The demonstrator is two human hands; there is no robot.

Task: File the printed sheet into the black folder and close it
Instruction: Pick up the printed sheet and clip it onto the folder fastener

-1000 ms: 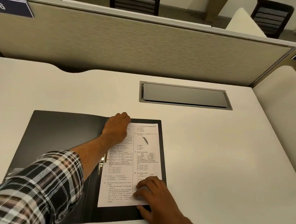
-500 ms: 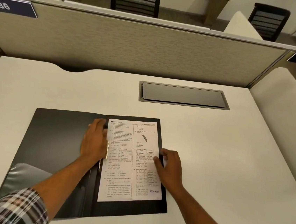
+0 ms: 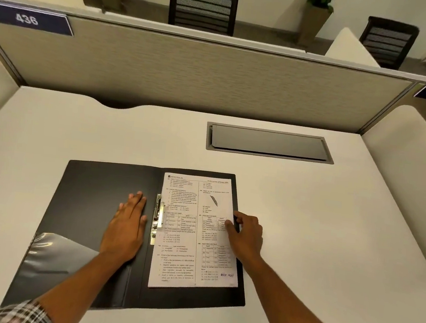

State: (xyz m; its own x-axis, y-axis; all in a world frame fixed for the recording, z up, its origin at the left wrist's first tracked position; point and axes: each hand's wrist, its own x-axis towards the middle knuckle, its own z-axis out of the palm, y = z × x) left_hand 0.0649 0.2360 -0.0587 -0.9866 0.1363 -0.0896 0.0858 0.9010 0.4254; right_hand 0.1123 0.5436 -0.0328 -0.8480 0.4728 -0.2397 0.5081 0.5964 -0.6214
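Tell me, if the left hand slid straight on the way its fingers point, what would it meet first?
The left hand lies flat on the black folder, fingers pointing away from the person. It would likely cross bare cover to the folder's far edge, then open desk.

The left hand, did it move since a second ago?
Yes. The left hand slid left off the printed sheet, past the metal clip, and now lies flat on the black folder's left cover.
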